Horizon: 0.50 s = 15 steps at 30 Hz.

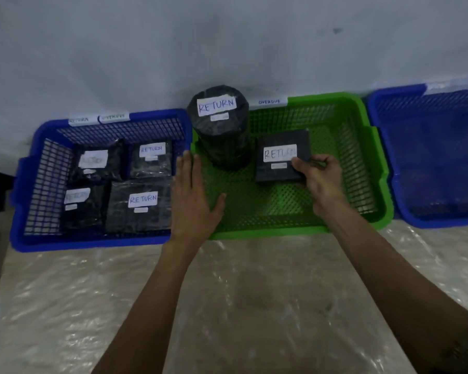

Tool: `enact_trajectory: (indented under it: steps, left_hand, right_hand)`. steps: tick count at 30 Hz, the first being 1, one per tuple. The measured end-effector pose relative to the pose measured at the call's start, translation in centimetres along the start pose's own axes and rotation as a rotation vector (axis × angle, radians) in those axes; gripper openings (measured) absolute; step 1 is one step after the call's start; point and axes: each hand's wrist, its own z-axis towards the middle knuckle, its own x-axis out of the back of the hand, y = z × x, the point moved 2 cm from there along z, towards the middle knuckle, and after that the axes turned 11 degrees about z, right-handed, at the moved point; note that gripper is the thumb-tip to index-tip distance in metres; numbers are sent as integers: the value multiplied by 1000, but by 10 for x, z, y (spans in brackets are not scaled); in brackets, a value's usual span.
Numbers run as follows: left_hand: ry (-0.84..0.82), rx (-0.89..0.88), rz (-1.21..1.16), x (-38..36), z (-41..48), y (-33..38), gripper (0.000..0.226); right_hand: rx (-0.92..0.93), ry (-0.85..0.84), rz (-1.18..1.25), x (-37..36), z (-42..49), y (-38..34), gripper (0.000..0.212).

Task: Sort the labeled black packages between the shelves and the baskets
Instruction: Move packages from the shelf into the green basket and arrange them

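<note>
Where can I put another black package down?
The green basket has bare mesh along its front, between the left hand and the right hand, which grips the flat package. The right blue basket looks bare too. The left blue basket is crowded: four packages cover its floor.

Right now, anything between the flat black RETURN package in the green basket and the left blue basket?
Yes: the open left hand hovers over the green mesh basket's left rim, in that path. The tall black cylindrical package stands beyond it.
</note>
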Motion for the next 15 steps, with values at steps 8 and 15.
enact_trajectory:
  steps: [8,15]
  left_hand:
    - [15,59,-55,-5,0,2,90]
    - [5,64,-26,-5,0,3,93]
  right_hand:
    - [71,41,-167,-21,46,15,27]
    - [411,42,-728,-18,54,21,44]
